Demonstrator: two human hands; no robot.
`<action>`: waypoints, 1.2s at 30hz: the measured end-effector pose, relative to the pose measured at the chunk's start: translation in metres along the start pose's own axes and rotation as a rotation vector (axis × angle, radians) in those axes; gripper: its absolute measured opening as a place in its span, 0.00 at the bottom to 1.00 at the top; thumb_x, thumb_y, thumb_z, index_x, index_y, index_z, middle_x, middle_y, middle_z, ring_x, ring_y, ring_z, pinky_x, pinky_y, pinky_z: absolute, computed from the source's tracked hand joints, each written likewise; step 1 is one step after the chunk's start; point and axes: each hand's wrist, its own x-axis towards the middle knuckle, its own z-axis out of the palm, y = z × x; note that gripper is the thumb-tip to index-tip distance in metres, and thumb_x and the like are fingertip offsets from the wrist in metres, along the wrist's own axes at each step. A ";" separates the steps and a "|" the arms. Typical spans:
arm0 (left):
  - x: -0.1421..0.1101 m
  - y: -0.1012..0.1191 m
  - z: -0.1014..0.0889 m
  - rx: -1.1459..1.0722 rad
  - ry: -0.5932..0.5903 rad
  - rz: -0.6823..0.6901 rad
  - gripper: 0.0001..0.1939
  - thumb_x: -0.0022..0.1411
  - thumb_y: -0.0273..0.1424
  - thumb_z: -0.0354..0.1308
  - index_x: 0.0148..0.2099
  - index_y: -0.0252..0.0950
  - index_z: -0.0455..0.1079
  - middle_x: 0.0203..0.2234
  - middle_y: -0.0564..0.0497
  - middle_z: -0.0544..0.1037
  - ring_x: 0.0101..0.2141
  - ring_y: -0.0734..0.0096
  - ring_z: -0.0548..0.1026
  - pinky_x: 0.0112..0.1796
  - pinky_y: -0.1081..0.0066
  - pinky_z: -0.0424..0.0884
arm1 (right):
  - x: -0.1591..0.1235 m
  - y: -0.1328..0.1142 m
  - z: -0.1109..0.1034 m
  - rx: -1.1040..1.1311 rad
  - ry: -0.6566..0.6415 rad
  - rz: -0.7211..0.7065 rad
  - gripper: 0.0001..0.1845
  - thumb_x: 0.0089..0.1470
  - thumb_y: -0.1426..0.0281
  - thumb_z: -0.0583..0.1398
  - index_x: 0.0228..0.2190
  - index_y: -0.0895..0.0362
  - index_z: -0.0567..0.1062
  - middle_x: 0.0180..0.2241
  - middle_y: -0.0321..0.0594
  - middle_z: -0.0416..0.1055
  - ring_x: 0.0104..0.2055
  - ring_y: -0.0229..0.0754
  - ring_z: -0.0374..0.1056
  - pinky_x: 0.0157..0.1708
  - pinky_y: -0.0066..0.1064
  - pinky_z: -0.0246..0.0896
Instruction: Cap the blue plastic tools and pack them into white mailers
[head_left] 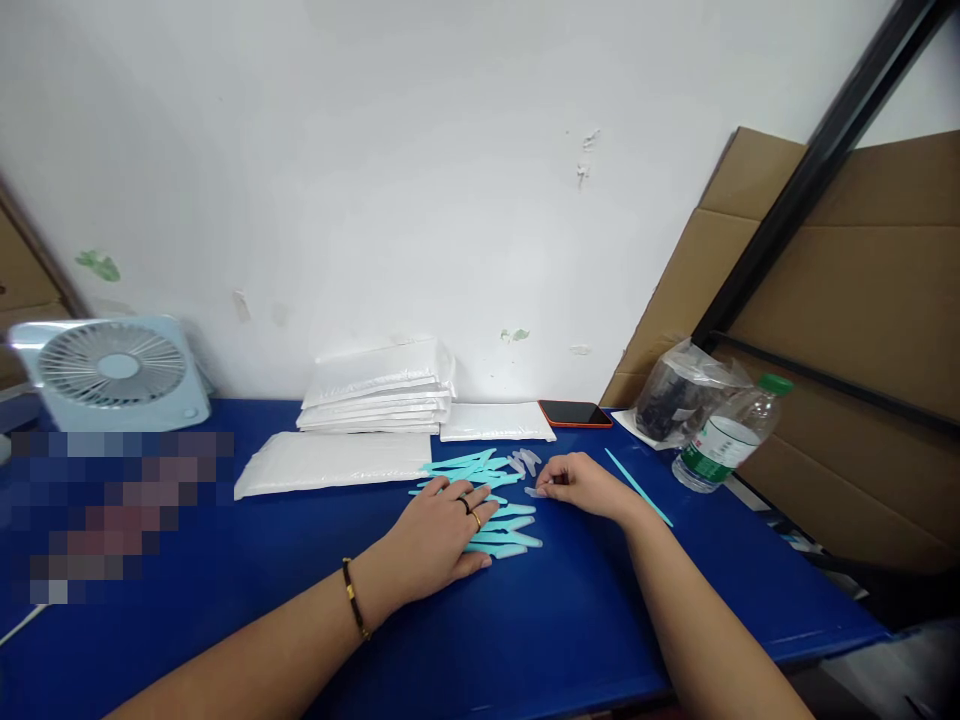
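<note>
A pile of slim teal sticks shaped like eyebrow razors (499, 538) lies on the blue table, several of them fanned out with pale tips toward the right. My left hand (442, 535) rests over them, fingers spread and lying flat, hiding their left ends. To the right, my right hand (581, 485) pinches a small clear plastic cap (535, 492) between thumb and forefinger. Several similar loose clear caps (525, 460) are heaped just behind it, beside the teal pile. One single thin teal stick (637, 486) lies apart, to the right of my right hand.
White padded envelopes (375, 390) are stacked by the wall, with another envelope (337, 462) in front. A phone (576, 414) lies at the back. On the right stand a water bottle (724, 440) and a bagged dark object (667, 395); a fan (120, 370) stands left.
</note>
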 end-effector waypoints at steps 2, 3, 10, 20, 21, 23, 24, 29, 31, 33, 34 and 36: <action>0.000 0.001 0.000 -0.001 -0.009 0.005 0.28 0.61 0.47 0.48 0.60 0.43 0.55 0.51 0.49 0.68 0.50 0.60 0.64 0.49 0.62 0.53 | 0.000 0.002 0.001 0.024 0.007 0.021 0.10 0.48 0.64 0.60 0.30 0.57 0.78 0.25 0.36 0.72 0.26 0.37 0.65 0.25 0.25 0.55; 0.000 0.001 0.000 -0.001 -0.015 -0.001 0.28 0.61 0.48 0.48 0.60 0.42 0.56 0.49 0.48 0.70 0.49 0.60 0.65 0.48 0.62 0.53 | 0.001 0.003 0.001 0.031 0.019 0.020 0.10 0.47 0.64 0.61 0.31 0.56 0.78 0.25 0.37 0.72 0.26 0.37 0.65 0.25 0.25 0.56; -0.001 -0.002 0.001 0.017 -0.014 -0.094 0.31 0.57 0.50 0.51 0.58 0.39 0.58 0.47 0.46 0.71 0.48 0.56 0.64 0.48 0.59 0.53 | 0.003 0.000 0.009 0.072 0.005 -0.009 0.09 0.44 0.65 0.63 0.27 0.56 0.79 0.25 0.37 0.72 0.25 0.36 0.64 0.24 0.24 0.55; -0.003 0.001 0.001 -0.099 -0.036 -0.013 0.30 0.58 0.52 0.48 0.59 0.44 0.57 0.50 0.47 0.68 0.49 0.56 0.63 0.47 0.60 0.56 | 0.010 -0.005 0.022 0.109 0.061 0.041 0.12 0.39 0.61 0.66 0.22 0.59 0.76 0.18 0.34 0.68 0.20 0.32 0.58 0.19 0.23 0.49; -0.003 0.001 0.000 -0.108 -0.039 -0.010 0.29 0.58 0.51 0.48 0.58 0.44 0.57 0.50 0.48 0.69 0.49 0.56 0.63 0.47 0.60 0.55 | 0.010 -0.005 0.022 0.102 0.066 0.046 0.13 0.39 0.61 0.66 0.21 0.59 0.76 0.18 0.34 0.67 0.20 0.32 0.58 0.19 0.23 0.49; -0.002 0.000 -0.002 -0.125 -0.041 -0.014 0.29 0.58 0.51 0.50 0.58 0.44 0.58 0.48 0.48 0.70 0.48 0.57 0.64 0.48 0.60 0.56 | 0.010 -0.005 0.022 0.089 0.069 0.047 0.13 0.39 0.61 0.66 0.21 0.59 0.76 0.18 0.34 0.67 0.19 0.32 0.57 0.19 0.23 0.48; -0.002 0.000 -0.003 -0.132 -0.040 -0.016 0.29 0.57 0.50 0.50 0.58 0.44 0.58 0.47 0.48 0.71 0.48 0.57 0.64 0.47 0.61 0.56 | 0.010 -0.005 0.022 0.087 0.069 0.044 0.13 0.39 0.61 0.66 0.21 0.59 0.76 0.18 0.34 0.67 0.19 0.32 0.57 0.19 0.23 0.48; -0.002 -0.001 -0.007 -0.155 -0.043 -0.021 0.28 0.56 0.49 0.53 0.55 0.43 0.60 0.41 0.48 0.73 0.45 0.58 0.66 0.46 0.61 0.57 | 0.010 -0.005 0.023 0.113 0.074 0.041 0.14 0.38 0.60 0.66 0.21 0.59 0.76 0.18 0.33 0.67 0.20 0.31 0.56 0.19 0.23 0.47; -0.002 -0.002 -0.009 -0.168 -0.049 -0.043 0.28 0.55 0.49 0.54 0.54 0.42 0.61 0.39 0.48 0.74 0.43 0.59 0.67 0.46 0.60 0.58 | 0.011 -0.004 0.024 0.125 0.074 0.046 0.14 0.38 0.60 0.66 0.21 0.59 0.75 0.18 0.33 0.66 0.20 0.31 0.56 0.19 0.23 0.47; -0.003 -0.003 -0.010 -0.195 -0.060 -0.044 0.28 0.55 0.49 0.54 0.55 0.42 0.61 0.39 0.48 0.74 0.43 0.58 0.67 0.45 0.60 0.59 | 0.011 -0.003 0.024 0.142 0.064 0.042 0.14 0.39 0.60 0.66 0.21 0.59 0.76 0.18 0.33 0.67 0.20 0.32 0.56 0.19 0.23 0.47; -0.003 -0.003 -0.010 -0.213 -0.066 -0.029 0.29 0.55 0.49 0.54 0.55 0.43 0.60 0.41 0.47 0.73 0.45 0.58 0.67 0.46 0.60 0.59 | 0.011 -0.002 0.025 0.153 0.056 0.035 0.14 0.39 0.59 0.66 0.21 0.59 0.76 0.18 0.34 0.67 0.20 0.32 0.56 0.19 0.23 0.47; -0.002 -0.002 -0.010 -0.255 -0.076 0.016 0.30 0.55 0.49 0.55 0.57 0.42 0.59 0.47 0.47 0.71 0.48 0.58 0.65 0.48 0.61 0.58 | 0.012 -0.002 0.027 0.171 0.040 0.022 0.15 0.39 0.59 0.66 0.22 0.59 0.76 0.19 0.34 0.68 0.20 0.32 0.57 0.19 0.24 0.48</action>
